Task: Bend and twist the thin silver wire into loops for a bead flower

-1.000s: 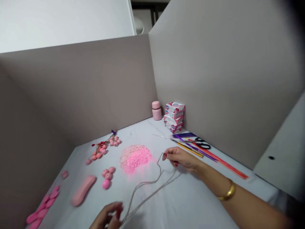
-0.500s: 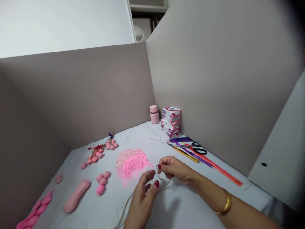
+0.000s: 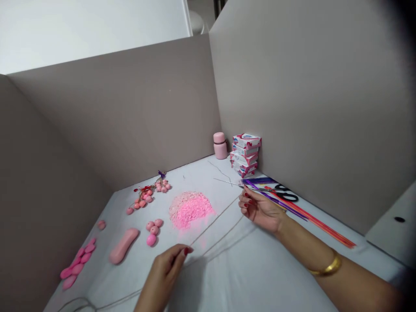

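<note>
A thin beige string [image 3: 212, 222] runs taut between my two hands above the white tabletop. My left hand [image 3: 167, 264], low in the middle, pinches it between thumb and forefinger. Up and to the right, my right hand [image 3: 260, 210] grips the string's other part with curled fingers, palm partly turned up. A second length of the string hangs from the right hand and slants down behind the left. More of it trails in a loop at the lower left. Beyond the hands lies a heap of pink crumbs [image 3: 193, 210].
Left are pink balls [image 3: 154, 229], a long pink lump [image 3: 124, 246], flat pink pieces [image 3: 78, 264] and bead-like clusters on stems [image 3: 143, 199]. Scissors [image 3: 286, 193] and coloured sticks [image 3: 320, 223] lie right. Stacked boxes [image 3: 245, 156] and a pink flask [image 3: 220, 146] stand near grey partitions.
My hands have drawn apart, the right up and rightward, the left down and leftward. The string, bent in a small loop before, is now stretched between them. The view has shifted slightly.
</note>
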### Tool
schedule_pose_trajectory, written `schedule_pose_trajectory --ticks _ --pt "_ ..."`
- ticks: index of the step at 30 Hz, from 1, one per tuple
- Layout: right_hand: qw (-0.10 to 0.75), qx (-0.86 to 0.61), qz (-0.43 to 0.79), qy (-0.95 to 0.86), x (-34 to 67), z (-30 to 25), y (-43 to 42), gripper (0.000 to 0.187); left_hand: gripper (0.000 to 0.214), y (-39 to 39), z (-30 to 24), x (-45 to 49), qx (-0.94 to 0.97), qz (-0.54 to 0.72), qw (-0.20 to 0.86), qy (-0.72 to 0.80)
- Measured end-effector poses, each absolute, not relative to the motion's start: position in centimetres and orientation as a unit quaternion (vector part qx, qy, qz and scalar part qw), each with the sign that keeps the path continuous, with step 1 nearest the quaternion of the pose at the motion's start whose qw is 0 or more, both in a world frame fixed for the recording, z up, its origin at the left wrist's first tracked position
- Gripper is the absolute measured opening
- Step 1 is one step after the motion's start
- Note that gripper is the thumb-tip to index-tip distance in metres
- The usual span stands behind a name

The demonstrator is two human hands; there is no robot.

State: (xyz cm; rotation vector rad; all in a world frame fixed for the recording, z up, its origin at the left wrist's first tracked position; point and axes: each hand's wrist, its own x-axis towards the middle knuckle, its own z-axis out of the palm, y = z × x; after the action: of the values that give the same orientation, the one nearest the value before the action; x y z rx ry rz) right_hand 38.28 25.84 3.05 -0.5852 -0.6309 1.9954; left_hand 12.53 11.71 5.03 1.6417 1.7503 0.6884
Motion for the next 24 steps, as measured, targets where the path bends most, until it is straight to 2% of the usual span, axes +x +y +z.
schedule_pose_trajectory --ticks 7,15,20,24 --pt "0.472 -0.223 0.836 -0.166 38.6 2.8 26.5 0.024 0.035 10.3 4.3 4.9 0.553 0.299 0.293 0.720" --pt "0.503 -0.255 0.818 -0.107 38.7 2.5 26.9 0.013 0.035 9.0 1.9 5.8 0.574 0.271 0.318 0.704" --pt "0.518 -0.245 0.816 -0.082 38.9 2.6 27.1 0.024 0.040 8.7 1.9 5.8 0.568 0.266 0.363 0.689" --pt "0.535 -0.228 0.809 -0.091 39.1 2.4 27.4 0.025 0.039 8.6 1.7 5.9 0.570 0.262 0.417 0.658"
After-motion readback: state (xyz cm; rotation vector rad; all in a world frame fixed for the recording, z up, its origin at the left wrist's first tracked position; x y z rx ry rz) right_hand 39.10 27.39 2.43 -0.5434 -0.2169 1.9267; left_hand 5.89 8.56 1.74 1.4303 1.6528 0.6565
